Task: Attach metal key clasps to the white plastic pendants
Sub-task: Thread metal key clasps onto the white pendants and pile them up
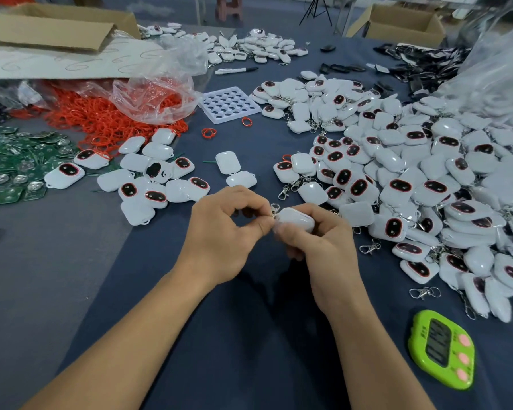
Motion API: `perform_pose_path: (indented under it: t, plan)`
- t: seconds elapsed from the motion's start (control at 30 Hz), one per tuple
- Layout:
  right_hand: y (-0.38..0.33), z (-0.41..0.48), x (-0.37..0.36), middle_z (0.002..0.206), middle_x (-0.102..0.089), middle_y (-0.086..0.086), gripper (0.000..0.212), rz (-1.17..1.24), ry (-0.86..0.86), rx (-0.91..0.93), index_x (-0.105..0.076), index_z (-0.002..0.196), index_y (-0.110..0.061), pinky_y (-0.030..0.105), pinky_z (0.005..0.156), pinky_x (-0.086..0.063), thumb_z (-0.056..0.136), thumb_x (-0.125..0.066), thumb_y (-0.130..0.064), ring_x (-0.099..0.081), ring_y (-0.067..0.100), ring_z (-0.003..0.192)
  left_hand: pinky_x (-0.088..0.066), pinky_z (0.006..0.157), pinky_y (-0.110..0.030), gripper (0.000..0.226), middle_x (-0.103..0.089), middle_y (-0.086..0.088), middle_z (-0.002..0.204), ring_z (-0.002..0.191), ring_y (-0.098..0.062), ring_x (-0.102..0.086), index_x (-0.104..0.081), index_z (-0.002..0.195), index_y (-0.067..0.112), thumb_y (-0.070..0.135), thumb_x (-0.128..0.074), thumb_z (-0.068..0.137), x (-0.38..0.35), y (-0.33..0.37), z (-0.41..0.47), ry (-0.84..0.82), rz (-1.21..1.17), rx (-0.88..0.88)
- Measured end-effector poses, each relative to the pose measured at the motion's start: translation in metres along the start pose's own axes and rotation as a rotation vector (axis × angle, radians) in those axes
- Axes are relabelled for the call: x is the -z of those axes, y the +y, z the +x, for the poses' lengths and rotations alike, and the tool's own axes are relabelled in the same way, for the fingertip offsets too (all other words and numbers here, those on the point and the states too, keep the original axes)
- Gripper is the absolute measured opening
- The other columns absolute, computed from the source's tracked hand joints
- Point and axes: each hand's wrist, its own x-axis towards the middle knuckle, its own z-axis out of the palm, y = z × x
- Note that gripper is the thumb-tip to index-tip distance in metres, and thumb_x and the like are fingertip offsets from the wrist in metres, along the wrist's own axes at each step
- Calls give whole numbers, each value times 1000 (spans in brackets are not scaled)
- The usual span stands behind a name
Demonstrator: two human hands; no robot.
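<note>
Beyond the green timer (442, 349), right hand (323, 247) gripping 1 white pendant (293, 218), left hand (222, 235) pinching a metal clasp (274, 208) at its corner

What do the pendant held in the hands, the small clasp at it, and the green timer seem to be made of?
The pendant: probably white plastic, glossy; its smooth rounded shell carries soft highlights. The clasp: likely metal, polished; it is silvery with bright glints. The green timer: seemingly moulded plastic, slightly shiny; even lime colour.
</note>
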Motion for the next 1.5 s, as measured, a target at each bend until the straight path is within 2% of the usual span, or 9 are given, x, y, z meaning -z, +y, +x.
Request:
perform_pose_path:
  t: [0.2,0.37,0.5,0.6,0.77,1.0,1.2,1.4,1.5]
  plan:
    - [-6,3,7,62,-60,10,8,368,-138,-309,-72,70,-17,22,45,-29,76,-69,-13,-40,15,43,-47,72,-19,22,-67,12,74,72,-8,-59,-74,68,30,8,-77,73,-2,3,-1,-114,-459,165]
    - [-2,3,6,68,-59,9,9,282,3,-160,-73,75,-17,23,48,-35,72,-73,-8,-44,15,53,-51,69,-21,6,-72,13,77,73,-10,-64,-74,76,33,29,-78,74,-3,-2,-1,-131,-133,100]
    - [1,1,3,71,-62,4,14,95,65,13,-73,76,-20,21,52,-41,72,-71,-7,-49,13,62,-48,60,-25,11,-71,11,73,64,-14,-58,-75,76,34,44,-73,72,-6,-4,-3,-106,-115,145]
    - [-1,0,3,73,-62,4,11,68,73,10,-74,77,-20,21,55,-43,72,-73,-10,-51,14,67,-44,59,-19,3,-72,11,73,62,-6,-53,-76,75,32,29,-78,74,-6,-5,-1,-87,-210,162]
    - [-9,-2,5,78,-69,10,8,130,-78,-70,-81,81,-18,22,62,-50,78,-74,-18,-61,16,66,-49,71,-17,16,-70,9,71,70,-7,-61,-77,70,27,13,-74,76,-5,-1,1,-81,-523,249]
    - [-14,-3,4,58,-60,10,14,194,-83,-234,-75,64,-17,25,46,-37,74,-70,-25,-48,20,51,-48,83,-22,9,-67,2,77,80,-13,-60,-77,70,20,14,-74,76,-7,1,1,-109,-753,382]
    - [-15,-2,9,57,-56,7,23,232,-252,-323,-65,58,-17,23,42,-35,75,-72,-31,-51,16,48,-48,77,-20,5,-64,1,76,75,-10,-57,-73,77,14,16,-71,81,-9,0,0,-125,-872,427]
    - [-9,-2,7,69,-68,11,13,166,-187,-198,-78,73,-20,22,52,-41,82,-73,-26,-52,16,53,-49,77,-21,9,-66,5,76,74,-10,-59,-75,74,22,15,-76,79,-5,-3,3,-155,-830,331]
    - [-2,0,4,76,-73,3,8,85,-74,-56,-82,83,-22,20,60,-48,81,-75,-19,-61,10,64,-50,71,-21,12,-73,7,76,72,-9,-62,-78,74,28,17,-81,72,0,-7,5,-116,-558,236]
